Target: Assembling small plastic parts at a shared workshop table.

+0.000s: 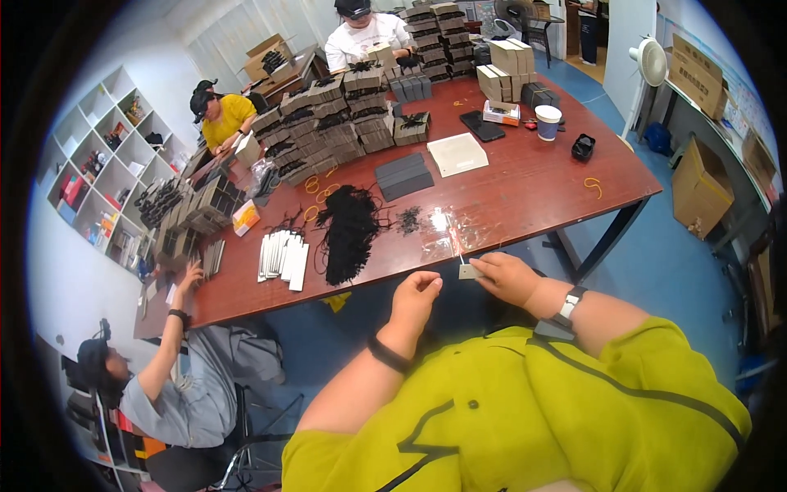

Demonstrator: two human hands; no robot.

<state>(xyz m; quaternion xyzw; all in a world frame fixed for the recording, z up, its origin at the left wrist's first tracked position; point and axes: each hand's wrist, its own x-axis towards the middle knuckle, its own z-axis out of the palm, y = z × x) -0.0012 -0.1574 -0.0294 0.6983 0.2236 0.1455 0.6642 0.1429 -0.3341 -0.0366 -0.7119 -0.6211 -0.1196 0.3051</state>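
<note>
My right hand [507, 277] pinches a small pale flat piece with a dark hole [468, 271] just off the table's front edge. A thin white strip runs up from that piece toward a clear plastic sheet [438, 244] on the table. To its left, my left hand [415, 302] has its thumb and fingertips pressed together; whatever they hold is too small to make out. Beyond my left hand lie a heap of black cords [351, 234], a few tiny black bits [408, 220] and a fanned pile of white flat strips [283, 259].
Grey box stacks [328, 119] fill the table's far left. Nearer are dark grey slabs [403, 176], a white box [457, 154], a phone [482, 126] and a paper cup [548, 123]. A co-worker's hand [192, 275] reaches onto the left end; other people sit behind the stacks.
</note>
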